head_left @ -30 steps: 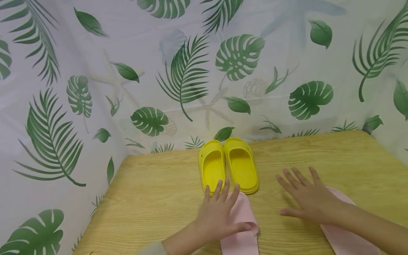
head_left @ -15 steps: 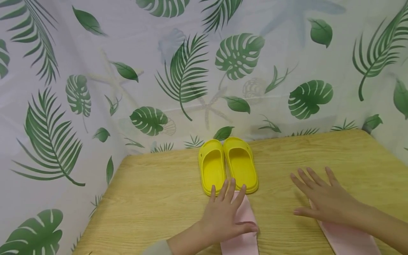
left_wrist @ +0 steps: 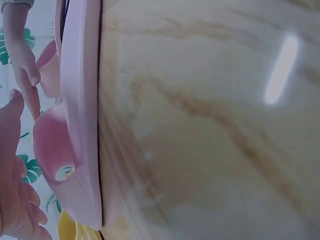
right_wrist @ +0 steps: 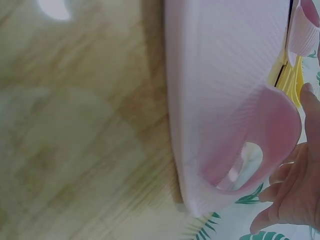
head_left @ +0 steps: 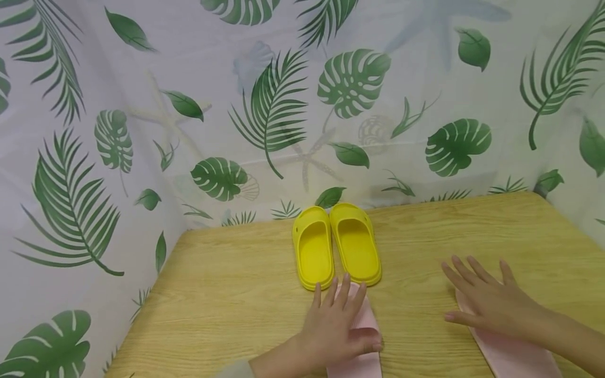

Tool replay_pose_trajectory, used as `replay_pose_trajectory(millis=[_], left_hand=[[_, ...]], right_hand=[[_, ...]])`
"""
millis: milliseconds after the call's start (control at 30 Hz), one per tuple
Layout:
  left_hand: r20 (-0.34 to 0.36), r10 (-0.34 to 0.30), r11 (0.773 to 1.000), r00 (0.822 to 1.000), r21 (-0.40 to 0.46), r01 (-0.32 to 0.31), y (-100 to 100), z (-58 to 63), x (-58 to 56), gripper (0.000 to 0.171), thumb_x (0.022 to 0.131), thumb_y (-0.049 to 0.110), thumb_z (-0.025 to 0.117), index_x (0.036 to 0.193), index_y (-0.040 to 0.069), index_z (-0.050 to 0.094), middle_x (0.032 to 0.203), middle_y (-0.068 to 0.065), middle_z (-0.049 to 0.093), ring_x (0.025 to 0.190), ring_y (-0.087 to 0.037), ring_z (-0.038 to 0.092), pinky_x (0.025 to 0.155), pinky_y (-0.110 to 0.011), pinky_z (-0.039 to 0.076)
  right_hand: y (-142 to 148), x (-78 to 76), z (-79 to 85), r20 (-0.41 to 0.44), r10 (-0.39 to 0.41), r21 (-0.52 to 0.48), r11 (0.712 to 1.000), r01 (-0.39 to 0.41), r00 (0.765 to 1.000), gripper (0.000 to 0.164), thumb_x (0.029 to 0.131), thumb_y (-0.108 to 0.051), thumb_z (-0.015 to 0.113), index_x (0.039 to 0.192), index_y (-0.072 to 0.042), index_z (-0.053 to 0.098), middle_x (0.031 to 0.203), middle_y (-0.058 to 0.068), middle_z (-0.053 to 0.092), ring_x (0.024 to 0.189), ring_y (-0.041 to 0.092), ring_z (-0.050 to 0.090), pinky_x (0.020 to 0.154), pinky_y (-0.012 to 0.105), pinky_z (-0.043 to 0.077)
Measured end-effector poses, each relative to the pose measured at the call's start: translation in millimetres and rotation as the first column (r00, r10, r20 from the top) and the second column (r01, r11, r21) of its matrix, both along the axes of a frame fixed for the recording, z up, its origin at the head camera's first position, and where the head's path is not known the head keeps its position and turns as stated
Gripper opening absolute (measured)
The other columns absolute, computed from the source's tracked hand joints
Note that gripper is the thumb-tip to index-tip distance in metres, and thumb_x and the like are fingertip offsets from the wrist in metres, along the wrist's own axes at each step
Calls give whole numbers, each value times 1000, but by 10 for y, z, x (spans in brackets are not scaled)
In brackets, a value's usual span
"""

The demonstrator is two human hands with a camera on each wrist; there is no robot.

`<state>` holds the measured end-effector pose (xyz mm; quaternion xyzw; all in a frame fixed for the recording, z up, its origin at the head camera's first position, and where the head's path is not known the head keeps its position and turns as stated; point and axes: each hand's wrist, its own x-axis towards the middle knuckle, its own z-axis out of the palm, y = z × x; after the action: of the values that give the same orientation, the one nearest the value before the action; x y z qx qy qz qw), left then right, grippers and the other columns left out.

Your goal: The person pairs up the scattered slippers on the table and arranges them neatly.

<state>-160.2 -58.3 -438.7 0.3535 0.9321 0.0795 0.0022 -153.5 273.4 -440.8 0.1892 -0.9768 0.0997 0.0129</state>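
Two pink slippers lie apart on the wood-grain table. Over the strap of the left pink slipper (head_left: 361, 365) is my left hand (head_left: 333, 325), its fingers spread and holding nothing. In the left wrist view a narrow gap separates the hand (left_wrist: 17, 195) from that slipper's strap (left_wrist: 47, 135). My right hand (head_left: 496, 307), fingers also extended, covers the front of the right pink slipper (head_left: 517, 357). The right wrist view shows this hand (right_wrist: 295, 185) beside the strap (right_wrist: 287, 112), which has an oval toe opening; whether they touch I cannot tell.
A pair of yellow slippers, left one (head_left: 315, 252) and right one (head_left: 355, 247), stands side by side at the table's back edge, just beyond the left pink slipper. White leaf-print cloth (head_left: 283, 31) walls in the table (head_left: 227, 283) at the back and sides.
My right hand has shifted to the right and slightly nearer me, over the right pink slipper. My left hand has drifted a little right and down. The slippers stay in place.
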Motion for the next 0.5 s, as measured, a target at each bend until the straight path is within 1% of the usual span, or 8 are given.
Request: replay_pose_trajectory(millis=[67, 133, 233, 367, 500], left_hand=[[20, 13, 1000, 1000, -5, -13, 0, -10, -1, 91, 85, 70, 45, 154, 22, 10, 156, -18, 15, 142, -39, 17, 106, -66, 19], [22, 23, 1000, 999, -9, -22, -1, -28, -2, 90, 85, 71, 43, 153, 20, 14, 156, -19, 17, 142, -39, 18, 106, -65, 20], [-5, 21, 999, 1000, -29, -21, -7, -66, -4, 89, 85, 72, 41, 152, 17, 19, 155, -19, 20, 141, -39, 20, 106, -63, 23], [-33, -4, 997, 999, -76, 1, -21, -103, 4, 90, 86, 73, 39, 152, 16, 19, 156, -17, 19, 141, -39, 22, 107, -60, 26], [-35, -11, 994, 999, -105, 7, -33, -125, 11, 90, 86, 72, 37, 153, 16, 15, 157, -17, 16, 141, -38, 21, 107, -58, 27]], right_hand=[[15, 7, -20, 7, -4, -7, 1000, 4, 1000, 91, 87, -56, 56, 152, -10, 13, 153, 25, 19, 141, 45, 11, 97, 58, -29], [30, 15, -41, 20, -10, -18, 1000, 10, 1000, 89, 87, -55, 56, 152, -8, 17, 152, 25, 21, 140, 46, 15, 97, 62, -27], [53, 36, -72, 44, -16, -43, 999, 18, 999, 87, 88, -54, 57, 151, -6, 20, 151, 26, 23, 136, 49, 22, 97, 67, -22], [89, 71, -107, 54, -14, -84, 996, 18, 998, 85, 88, -50, 58, 151, -6, 20, 152, 26, 22, 134, 51, 24, 97, 73, -13], [120, 110, -143, 37, -5, -102, 995, 9, 999, 85, 88, -47, 60, 152, -10, 18, 152, 26, 22, 131, 53, 28, 97, 76, -5]])
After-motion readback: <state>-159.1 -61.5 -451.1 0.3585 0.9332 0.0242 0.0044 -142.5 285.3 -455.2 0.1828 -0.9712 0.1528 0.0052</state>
